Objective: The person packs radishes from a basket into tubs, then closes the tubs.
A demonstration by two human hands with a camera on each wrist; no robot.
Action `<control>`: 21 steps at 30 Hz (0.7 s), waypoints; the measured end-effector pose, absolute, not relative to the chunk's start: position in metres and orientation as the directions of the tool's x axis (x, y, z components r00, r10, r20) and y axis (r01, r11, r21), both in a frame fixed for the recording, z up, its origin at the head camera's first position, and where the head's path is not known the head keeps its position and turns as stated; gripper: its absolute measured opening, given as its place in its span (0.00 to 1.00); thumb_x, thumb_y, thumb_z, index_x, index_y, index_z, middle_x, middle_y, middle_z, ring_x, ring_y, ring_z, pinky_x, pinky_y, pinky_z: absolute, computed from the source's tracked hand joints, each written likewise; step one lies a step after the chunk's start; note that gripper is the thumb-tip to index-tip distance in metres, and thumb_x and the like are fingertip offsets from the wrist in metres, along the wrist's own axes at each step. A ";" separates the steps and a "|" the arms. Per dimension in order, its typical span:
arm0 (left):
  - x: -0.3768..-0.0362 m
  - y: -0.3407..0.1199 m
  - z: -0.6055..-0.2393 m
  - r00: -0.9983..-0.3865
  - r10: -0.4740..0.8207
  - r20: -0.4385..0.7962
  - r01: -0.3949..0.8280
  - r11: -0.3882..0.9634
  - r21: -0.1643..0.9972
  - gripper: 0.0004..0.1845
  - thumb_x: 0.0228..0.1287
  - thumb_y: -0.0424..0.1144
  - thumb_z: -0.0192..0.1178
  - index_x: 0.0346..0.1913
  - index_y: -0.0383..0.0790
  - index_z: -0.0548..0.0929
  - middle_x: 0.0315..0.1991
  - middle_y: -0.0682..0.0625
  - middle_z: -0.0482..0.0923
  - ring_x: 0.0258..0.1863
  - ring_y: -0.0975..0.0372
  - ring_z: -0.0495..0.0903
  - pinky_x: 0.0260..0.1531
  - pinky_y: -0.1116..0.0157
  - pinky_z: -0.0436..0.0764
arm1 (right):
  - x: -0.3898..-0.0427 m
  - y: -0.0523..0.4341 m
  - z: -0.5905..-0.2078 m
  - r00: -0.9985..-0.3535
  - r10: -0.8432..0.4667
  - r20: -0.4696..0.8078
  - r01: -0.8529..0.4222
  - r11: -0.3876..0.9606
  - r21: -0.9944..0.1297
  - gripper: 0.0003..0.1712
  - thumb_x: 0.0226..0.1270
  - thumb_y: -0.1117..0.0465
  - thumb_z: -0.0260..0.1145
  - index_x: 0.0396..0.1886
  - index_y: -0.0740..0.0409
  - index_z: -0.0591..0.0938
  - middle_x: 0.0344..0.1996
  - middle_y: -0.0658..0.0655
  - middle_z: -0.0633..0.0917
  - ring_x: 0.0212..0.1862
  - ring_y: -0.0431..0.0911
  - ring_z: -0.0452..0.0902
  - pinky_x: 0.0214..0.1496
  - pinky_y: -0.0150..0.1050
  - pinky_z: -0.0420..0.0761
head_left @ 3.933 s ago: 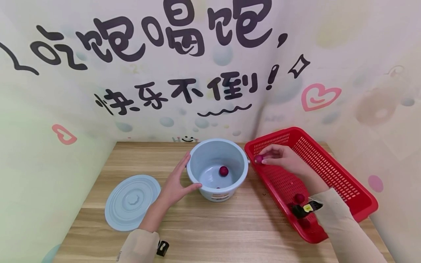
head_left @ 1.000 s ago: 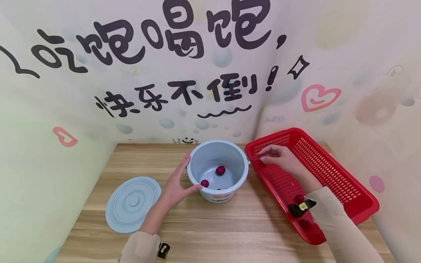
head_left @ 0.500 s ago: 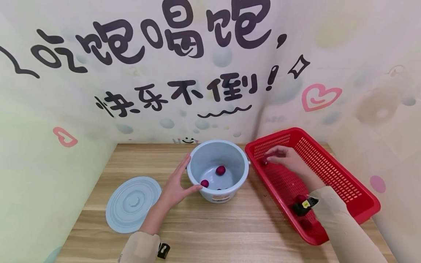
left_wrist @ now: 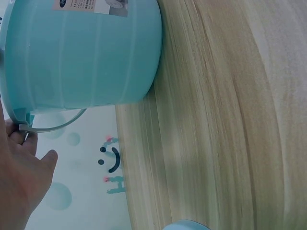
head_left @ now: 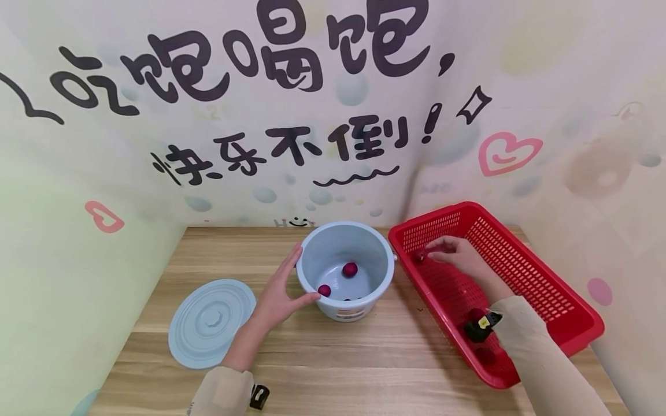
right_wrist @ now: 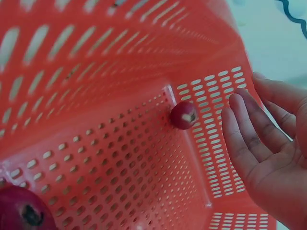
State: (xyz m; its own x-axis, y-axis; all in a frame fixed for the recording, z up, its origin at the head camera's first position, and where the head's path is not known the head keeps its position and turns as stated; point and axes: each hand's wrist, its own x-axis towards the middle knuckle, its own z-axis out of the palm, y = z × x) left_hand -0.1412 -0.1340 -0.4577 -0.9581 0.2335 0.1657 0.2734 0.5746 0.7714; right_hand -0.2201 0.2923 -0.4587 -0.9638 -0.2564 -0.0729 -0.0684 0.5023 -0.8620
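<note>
small red fruits are being gathered from a red perforated basket (head_left: 541,289) into a pale blue bucket (head_left: 364,245), and the step in hand, by the look of it, is the reach for one more fruit. the right hand (head_left: 460,254) is being held low inside the far end of the basket, at about two o'clock from the bucket, with fingers (right_wrist: 249,139) nearly straight and slightly spread, closed around nothing. the fruit being reached for (right_wrist: 184,115) is lying in the basket's corner, just beside the fingertips; in the wrist view a small gap is being shown between them, so it is not yet being gripped. two fruits (head_left: 350,269) are lying on the bucket's floor, a third is perhaps just showing at the near wall. more fruit (head_left: 476,315) is lying at the near end of the basket, at about four o'clock, partly hidden by the right wrist.

the bucket is being steadied by the left hand (head_left: 281,292), laid flat against its wall at about eight o'clock, thumb along the rim, fingers straight. the bucket's lid (head_left: 210,323) is lying flat on the wooden table (head_left: 338,364) at about eight o'clock, well apart from the bucket.

the next move is judged to call for a fingertip pinch on the corner fruit, which is being crowded by two basket walls, then a lift clear of the rim.
</note>
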 end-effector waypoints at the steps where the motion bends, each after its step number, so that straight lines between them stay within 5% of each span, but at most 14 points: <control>1: -0.141 -0.134 -0.458 -0.958 0.233 0.166 0.273 0.574 0.772 0.55 0.53 0.53 0.75 0.80 0.55 0.53 0.81 0.56 0.48 0.80 0.50 0.52 0.70 0.37 0.63 | -0.220 0.293 -0.460 -0.963 -0.258 -0.073 -0.070 0.506 -0.860 0.17 0.71 0.61 0.65 0.53 0.67 0.81 0.49 0.68 0.85 0.41 0.31 0.80 0.47 0.34 0.85; 9: -0.141 -0.134 -0.456 -0.958 0.235 0.162 0.271 0.573 0.774 0.55 0.53 0.53 0.75 0.80 0.55 0.53 0.81 0.57 0.48 0.80 0.50 0.51 0.71 0.38 0.63 | -0.222 0.299 -0.473 -0.967 -0.231 -0.108 -0.036 0.543 -0.839 0.19 0.72 0.58 0.64 0.55 0.66 0.81 0.49 0.65 0.85 0.43 0.37 0.81 0.50 0.43 0.86; 16: -0.141 -0.134 -0.457 -0.957 0.237 0.167 0.276 0.573 0.771 0.55 0.53 0.53 0.75 0.80 0.54 0.53 0.81 0.57 0.48 0.80 0.50 0.52 0.71 0.38 0.63 | -0.224 0.300 -0.480 -0.966 -0.207 -0.152 0.014 0.550 -0.835 0.20 0.73 0.57 0.63 0.59 0.64 0.80 0.54 0.68 0.84 0.51 0.56 0.82 0.56 0.53 0.85; 21: -0.142 -0.134 -0.459 -0.954 0.241 0.176 0.287 0.578 0.764 0.55 0.53 0.53 0.75 0.80 0.54 0.53 0.81 0.56 0.48 0.80 0.50 0.52 0.71 0.38 0.64 | -0.226 0.300 -0.484 -0.968 -0.177 -0.175 0.044 0.572 -0.819 0.21 0.74 0.57 0.62 0.61 0.61 0.80 0.57 0.67 0.83 0.53 0.55 0.81 0.57 0.53 0.84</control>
